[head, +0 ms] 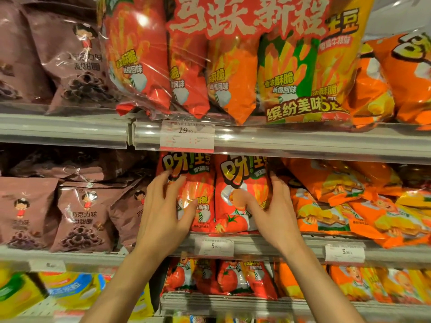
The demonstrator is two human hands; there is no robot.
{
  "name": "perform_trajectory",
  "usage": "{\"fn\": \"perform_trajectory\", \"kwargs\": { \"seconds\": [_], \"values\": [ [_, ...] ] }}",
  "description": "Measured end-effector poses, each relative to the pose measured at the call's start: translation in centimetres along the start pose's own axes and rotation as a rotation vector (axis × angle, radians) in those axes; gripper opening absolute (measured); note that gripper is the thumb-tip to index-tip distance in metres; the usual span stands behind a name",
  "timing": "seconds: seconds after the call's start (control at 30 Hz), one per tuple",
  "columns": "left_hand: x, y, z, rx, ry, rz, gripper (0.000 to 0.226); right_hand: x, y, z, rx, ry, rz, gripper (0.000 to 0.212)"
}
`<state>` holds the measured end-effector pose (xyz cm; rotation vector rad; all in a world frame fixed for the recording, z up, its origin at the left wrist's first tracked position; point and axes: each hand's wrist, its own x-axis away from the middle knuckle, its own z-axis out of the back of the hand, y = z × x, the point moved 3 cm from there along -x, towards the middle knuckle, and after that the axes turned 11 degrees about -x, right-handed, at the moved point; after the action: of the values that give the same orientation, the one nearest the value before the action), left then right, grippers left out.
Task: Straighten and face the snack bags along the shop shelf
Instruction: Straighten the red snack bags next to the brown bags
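L hand [164,212] is spread wide, fingers nearly straight, laid on the front and left edge of a glossy red crinkly foil snack bag [198,194] w/ yellow lettering; thumb presses its front, nothing pinched. R hand [271,209] likewise open, palm against the right side of a second red foil bag w/ a tomato picture [235,197], thumb across its face, fingertips at its upper right edge. The two red bags stand upright, side by side & touching, between the hands, on the grey metal middle shelf [279,241].

Just below the wrists, a white price tag [214,247] on the shelf rail. Left of L hand: mauve plastic bags w/ a cartoon child & dark rings [86,217], some leaning. Right of R hand: orange foil bags [349,206], tilted and piled over each other. Above the hands, upper shelf holds a big clear-wrapped multipack of red, orange, green & yellow bags [233,66], w/ a white-pink price label [186,136] under it. Below the forearms, lower shelf carries more small red tomato bags [221,278].
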<state>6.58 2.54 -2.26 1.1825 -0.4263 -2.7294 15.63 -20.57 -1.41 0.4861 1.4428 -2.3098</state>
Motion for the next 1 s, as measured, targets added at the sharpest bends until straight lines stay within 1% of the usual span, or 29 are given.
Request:
{"fn": "perform_trajectory", "kwargs": {
  "seconds": [0.07,0.1,0.2,0.27,0.33,0.37,0.47,0.57,0.67,0.8,0.9,0.97,1.0],
  "values": [
    [0.7,0.5,0.6,0.055,0.034,-0.068,0.046,1.3,-0.1,0.9,-0.041,0.042,0.028,0.066],
    [1.1,0.8,0.8,0.103,0.018,-0.083,0.041,2.1,0.0,1.4,-0.072,0.053,0.029,0.059],
    [3.1,1.3,0.7,0.319,-0.109,0.0,0.035,4.9,0.5,2.6,-0.209,0.015,-0.058,0.044],
    [4.6,1.9,0.1,0.468,-0.193,0.057,0.031,6.8,1.2,3.1,-0.278,-0.031,-0.137,0.029],
    [6.2,2.4,-0.7,0.564,-0.251,0.115,0.026,8.5,2.5,3.6,-0.313,-0.05,-0.198,0.015],
    [7.0,2.7,-1.2,0.595,-0.276,0.147,0.023,9.3,3.3,3.9,-0.321,-0.061,-0.229,0.012],
    [9.3,3.6,-3.0,0.678,-0.328,0.253,0.021,11.5,6.0,5.1,-0.318,-0.096,-0.333,0.011],
    [11.2,5.1,-4.7,0.731,-0.348,0.334,0.02,13.2,8.8,7.5,-0.291,-0.072,-0.394,0.012],
    [12.4,7.2,-6.0,0.755,-0.372,0.374,0.018,13.8,10.9,10.2,-0.285,-0.052,-0.41,0.013],
    [12.6,10.6,-7.2,0.741,-0.361,0.4,0.017,13.1,13.3,13.7,-0.321,-0.019,-0.403,0.011],
    [12.5,13.8,-8.2,0.748,-0.319,0.418,0.026,11.7,14.6,16.2,-0.374,-0.031,-0.36,0.018],
    [12.6,16.4,-8.9,0.756,-0.289,0.425,0.025,10.8,15.7,17.9,-0.436,-0.024,-0.374,0.015],
    [12.6,17.6,-9.3,0.764,-0.277,0.438,0.024,10.3,16.3,18.8,-0.427,-0.037,-0.373,0.014]
  ]
}}
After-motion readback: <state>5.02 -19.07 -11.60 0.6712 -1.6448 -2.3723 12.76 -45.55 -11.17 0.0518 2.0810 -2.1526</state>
